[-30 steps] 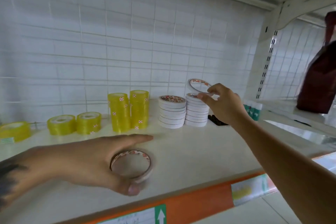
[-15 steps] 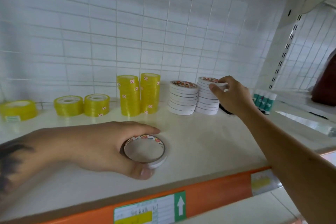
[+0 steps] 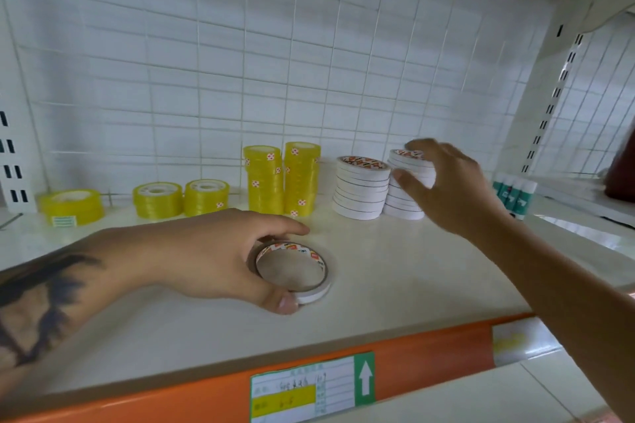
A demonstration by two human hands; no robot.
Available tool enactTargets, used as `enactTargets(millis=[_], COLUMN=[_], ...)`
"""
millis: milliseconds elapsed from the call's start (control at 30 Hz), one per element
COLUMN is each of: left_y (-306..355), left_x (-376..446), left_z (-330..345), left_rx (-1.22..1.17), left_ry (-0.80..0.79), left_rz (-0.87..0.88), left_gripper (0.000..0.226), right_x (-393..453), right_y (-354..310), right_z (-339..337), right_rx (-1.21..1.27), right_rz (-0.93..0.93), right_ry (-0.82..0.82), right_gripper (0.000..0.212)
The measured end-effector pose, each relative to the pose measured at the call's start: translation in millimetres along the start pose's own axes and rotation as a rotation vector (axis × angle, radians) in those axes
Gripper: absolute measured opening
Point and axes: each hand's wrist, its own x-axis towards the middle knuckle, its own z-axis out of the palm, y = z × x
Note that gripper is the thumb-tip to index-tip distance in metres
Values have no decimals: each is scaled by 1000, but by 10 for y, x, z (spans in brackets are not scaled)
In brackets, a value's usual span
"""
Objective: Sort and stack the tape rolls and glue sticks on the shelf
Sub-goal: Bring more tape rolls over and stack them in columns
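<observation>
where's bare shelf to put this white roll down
Free: the front strip between the left hand gripping the white roll and the right forearm. Also the front-left corner. Crowded: the back row, yellow stacks beside white stacks.

A cream shelf [image 3: 395, 261] with an orange front edge strip [image 3: 192, 388] carried the stock. A thin white tape roll [image 3: 293, 271] lay flat on it within the left hand [image 3: 213, 257]. Behind that hand stood two tall stacks of yellow tape [image 3: 281, 178]; further to its left sat two single yellow rolls [image 3: 180, 197] side by side, then a wider yellow roll [image 3: 70, 206]. Two stacks of white tape [image 3: 376, 191] stood touching each other, the right-hand one under the right hand [image 3: 443, 182]. Beyond that hand stood glue sticks [image 3: 515, 194] in a row.
</observation>
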Motion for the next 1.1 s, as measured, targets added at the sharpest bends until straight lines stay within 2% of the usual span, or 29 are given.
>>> enactTargets(millis=[167, 233, 300, 367, 467, 533, 633, 700, 767, 833, 900, 1100], left_y=[-20, -4, 24, 53, 76, 118, 132, 79, 28, 10, 13, 1], left_x=[51, 58, 49, 42, 31, 34, 59, 76, 86, 85, 74, 75], left_z=[-11, 4, 16, 19, 31, 37, 48, 65, 107, 189, 260, 282], left_rx=[-178, -281, -336, -358, -348, -211, -31, 43, 154, 214, 221, 232], left_ry=[88, 106, 123, 145, 192, 253, 324, 280, 154, -34, -167, -188], left_rz=[31, 57, 83, 102, 93, 50, -43, -86, -102, -132, -163, -160], left_gripper=[101, 102, 99, 95, 93, 89, 79, 88, 94, 85, 78, 69], right_x=[-637, -764, -820, -832, -803, -722, -507, -362, -216, -41, 154, 441], right_y=[-601, -695, -707, -684, -633, -577, -444, -363, -339, -370, -388, -256], right_z=[-127, -83, -38, -25, -41, -85, -170, -188, -146, -59, 61, 304], right_rx=[240, 301, 360, 422, 549, 593, 524, 456, 406, 321, 242, 122], right_rz=[-264, -335, -365, -334, -200, -133, -41, 7, 42, 85, 135, 255], right_ry=[-362, -401, -371, -329, -359, -350, -280, -202, -85, 11, 22, -25], right_gripper=[52, 50, 43, 32, 24, 23, 22, 22, 21, 23, 28, 33])
